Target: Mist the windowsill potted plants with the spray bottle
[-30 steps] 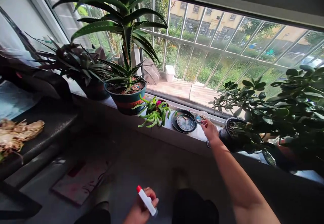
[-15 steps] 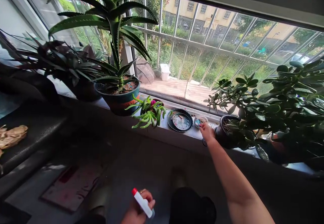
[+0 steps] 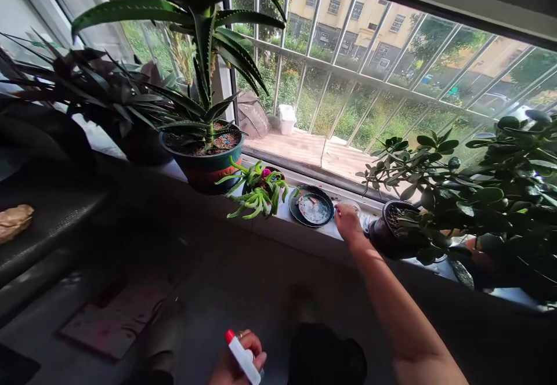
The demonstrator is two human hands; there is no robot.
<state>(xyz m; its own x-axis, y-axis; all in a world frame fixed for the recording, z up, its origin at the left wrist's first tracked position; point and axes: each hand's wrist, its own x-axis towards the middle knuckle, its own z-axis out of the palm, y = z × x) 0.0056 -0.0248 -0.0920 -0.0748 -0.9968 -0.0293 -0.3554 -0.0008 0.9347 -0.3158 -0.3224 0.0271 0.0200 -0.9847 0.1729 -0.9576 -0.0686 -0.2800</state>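
Low in front of me, my left hand (image 3: 248,353) is wrapped around what looks like a spray bottle (image 3: 242,357), its white head tipped with a red nozzle. My right hand (image 3: 348,224) reaches to the windowsill, fingers drawn together over a small clear dish (image 3: 355,206) of pebble-like bits, which it mostly covers. Whatever the fingertips pinch is hidden. Just left of them lies a dark round saucer (image 3: 327,218) with a pale, dirty-looking middle. Beyond it, a small potted succulent (image 3: 256,196) with drooping green leaves and a pink bloom stands on the sill.
A tall aloe in a green and orange pot (image 3: 202,167) rises left of the succulent. Right of my hand are a black pot (image 3: 391,231) and a broad jade plant (image 3: 474,199). Behind the sill stands a barred window (image 3: 348,77). A brown lump (image 3: 15,222) lies far left.
My right hand has shifted slightly left over the dish, toward the saucer, and now covers more of the dish. The left hand keeps its hold. The view has tilted a little.
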